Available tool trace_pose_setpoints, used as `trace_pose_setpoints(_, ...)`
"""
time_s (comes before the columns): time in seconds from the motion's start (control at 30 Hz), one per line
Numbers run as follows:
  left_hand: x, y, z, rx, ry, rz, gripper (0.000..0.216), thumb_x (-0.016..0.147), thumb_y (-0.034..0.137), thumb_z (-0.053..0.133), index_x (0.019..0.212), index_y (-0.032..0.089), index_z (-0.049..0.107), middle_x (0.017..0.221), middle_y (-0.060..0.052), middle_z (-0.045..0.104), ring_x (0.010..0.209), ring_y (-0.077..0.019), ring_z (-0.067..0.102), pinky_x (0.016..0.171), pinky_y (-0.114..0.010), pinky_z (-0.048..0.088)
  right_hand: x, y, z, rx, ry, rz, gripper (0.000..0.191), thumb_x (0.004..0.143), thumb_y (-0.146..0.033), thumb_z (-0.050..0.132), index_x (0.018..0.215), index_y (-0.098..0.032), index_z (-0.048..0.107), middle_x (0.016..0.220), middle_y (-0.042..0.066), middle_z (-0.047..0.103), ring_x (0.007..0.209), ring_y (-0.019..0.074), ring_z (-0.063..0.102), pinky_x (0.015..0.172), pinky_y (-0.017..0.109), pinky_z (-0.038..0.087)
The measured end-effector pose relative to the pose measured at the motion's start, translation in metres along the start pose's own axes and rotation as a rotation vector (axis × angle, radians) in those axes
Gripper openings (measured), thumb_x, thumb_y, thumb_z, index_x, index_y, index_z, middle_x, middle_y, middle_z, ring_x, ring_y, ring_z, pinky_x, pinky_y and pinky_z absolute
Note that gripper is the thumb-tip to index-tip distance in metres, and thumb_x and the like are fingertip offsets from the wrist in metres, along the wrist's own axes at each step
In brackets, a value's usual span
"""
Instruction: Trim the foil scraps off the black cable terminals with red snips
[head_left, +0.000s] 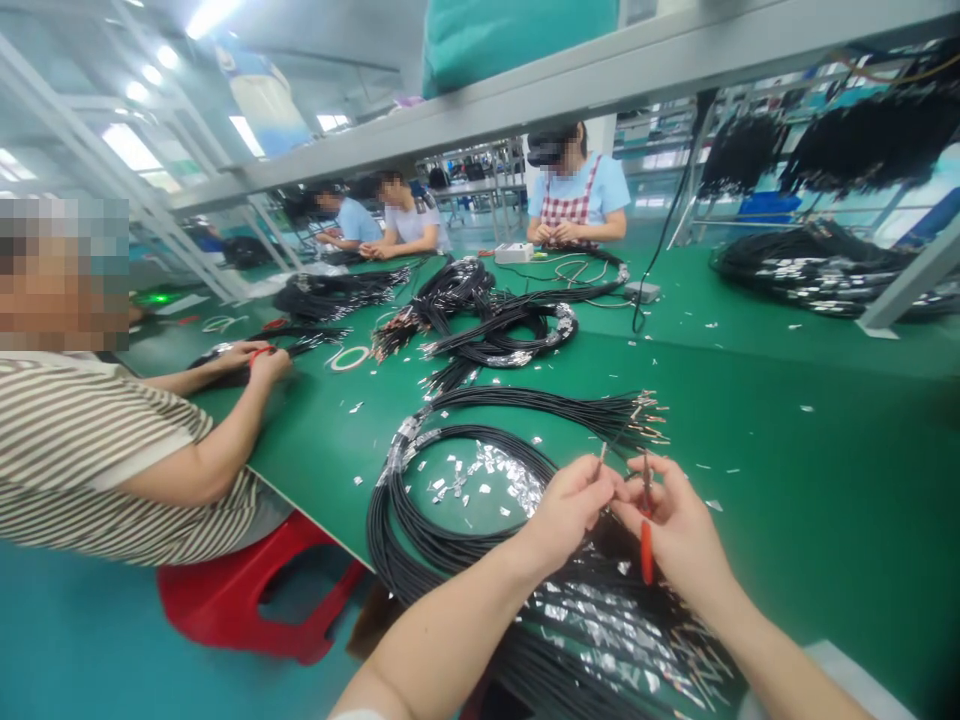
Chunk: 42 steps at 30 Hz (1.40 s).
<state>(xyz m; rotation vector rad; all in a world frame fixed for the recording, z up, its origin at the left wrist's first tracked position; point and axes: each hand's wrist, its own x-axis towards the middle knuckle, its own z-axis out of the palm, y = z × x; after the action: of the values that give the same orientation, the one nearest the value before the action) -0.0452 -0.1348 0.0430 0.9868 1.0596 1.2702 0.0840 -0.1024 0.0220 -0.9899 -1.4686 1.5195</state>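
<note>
My left hand (568,505) is closed, pinching a thin black cable near its stripped end (602,453). Close beside it, my right hand (681,525) grips small red-handled scissors (646,552) with the metal tip pointing up. The fingertips of both hands nearly meet. Behind them, a bundle of black cables (525,399) fans out into bare coppery ends. Its coil (390,500), bound with silvery foil tape, loops round to the left. Below my hands lie more black cables with foil-wrapped sections (592,625). My fingers partly hide the held cable and the blades.
Foil scraps (517,480) litter the green table (810,480). More cable coils (517,340) lie farther back, with a large one (825,265) at right. A co-worker in a striped shirt (97,460) sits at left on a red stool (247,600). A metal shelf beam (480,115) crosses overhead.
</note>
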Motion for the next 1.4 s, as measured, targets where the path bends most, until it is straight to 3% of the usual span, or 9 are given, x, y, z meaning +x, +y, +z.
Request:
trace_pose_setpoints(0.17,0.0,-0.002,0.0,0.038,0.068,0.088,0.027,0.078,0.039,0.056,0.07,0.015,0.049,0.072,0.0,0.053,0.05,-0.0051,0.036,0.049,-0.022,0.027,0.004,-0.009,-0.006,-0.118,0.002,-0.045,0.041,0.067,-0.04,0.072,0.094,-0.023,0.047,0.07,-0.001,0.063,0.064,0.0167,0.062,0.064,0.03,0.049)
trace_pose_setpoints(0.27,0.0,0.0,-0.003,-0.02,0.115,0.065,0.028,0.079,0.04,0.055,0.071,0.016,0.046,0.064,0.001,0.054,0.042,-0.003,0.031,0.042,-0.02,0.019,0.001,-0.029,-0.022,-0.338,0.053,-0.149,0.027,0.073,-0.043,0.065,0.087,-0.022,0.056,0.075,0.002,0.064,0.067,0.0174,0.06,0.064,0.03,0.048)
trace_pose_setpoints(0.4,0.0,0.004,-0.008,-0.144,0.056,0.002,0.026,0.078,0.039,0.058,0.072,0.015,0.048,0.056,0.002,0.05,0.038,-0.0023,0.028,0.035,-0.018,0.01,-0.008,-0.056,-0.042,-0.55,0.105,-0.298,0.025,0.073,-0.044,0.062,0.092,-0.026,0.061,0.064,0.0,0.058,0.053,0.0154,0.05,0.053,0.029,0.043)
trace_pose_setpoints(0.47,0.0,0.006,-0.009,-0.201,0.009,-0.033,0.024,0.077,0.036,0.06,0.071,0.015,0.049,0.056,0.002,0.05,0.038,-0.0024,0.03,0.033,-0.017,0.009,-0.012,-0.061,-0.042,-0.575,0.002,-0.278,0.02,0.074,-0.043,0.061,0.087,-0.027,0.062,0.058,-0.002,0.054,0.048,0.0135,0.045,0.048,0.027,0.04)
trace_pose_setpoints(0.57,-0.001,0.009,-0.011,-0.265,-0.011,-0.062,0.024,0.075,0.034,0.062,0.07,0.014,0.05,0.057,0.002,0.05,0.038,-0.0022,0.033,0.031,-0.015,0.008,-0.013,-0.056,-0.031,-0.514,-0.323,-0.114,0.015,0.076,-0.038,0.059,0.074,-0.022,0.061,0.055,-0.003,0.051,0.047,0.0106,0.043,0.045,0.023,0.036)
trace_pose_setpoints(0.67,-0.001,0.01,-0.011,-0.285,0.037,-0.03,0.027,0.072,0.035,0.065,0.07,0.014,0.049,0.063,0.001,0.052,0.039,-0.0016,0.037,0.03,-0.014,0.009,-0.01,-0.043,-0.019,-0.337,-0.445,0.067,0.018,0.078,-0.036,0.059,0.074,-0.019,0.058,0.05,-0.006,0.046,0.042,0.0076,0.041,0.04,0.02,0.033)
trace_pose_setpoints(0.8,-0.003,0.009,-0.011,-0.234,0.111,0.032,0.027,0.074,0.037,0.064,0.073,0.015,0.05,0.064,0.001,0.053,0.042,-0.0028,0.041,0.031,-0.013,0.013,-0.006,-0.036,-0.014,-0.179,-0.471,0.214,0.023,0.076,-0.04,0.06,0.073,-0.017,0.057,0.044,-0.007,0.045,0.037,0.0059,0.04,0.037,0.017,0.032)
trace_pose_setpoints(0.97,-0.004,0.007,-0.012,-0.182,0.084,0.072,0.023,0.079,0.035,0.059,0.073,0.015,0.048,0.057,0.002,0.05,0.038,-0.0021,0.032,0.032,-0.015,0.012,-0.003,-0.038,-0.017,-0.173,-0.51,0.268,0.027,0.076,-0.043,0.059,0.073,-0.016,0.059,0.041,-0.006,0.047,0.033,0.0048,0.037,0.035,0.016,0.03)
trace_pose_setpoints(1.4,0.0,0.005,-0.009,-0.142,0.097,0.083,0.022,0.077,0.032,0.063,0.072,0.013,0.054,0.06,-0.002,0.059,0.039,-0.0014,0.036,0.035,-0.017,0.013,-0.005,-0.034,-0.018,-0.03,-0.5,0.1,0.039,0.085,-0.05,0.045,0.069,-0.016,0.059,0.033,-0.007,0.04,0.033,0.007,0.032,0.045,0.023,0.036)
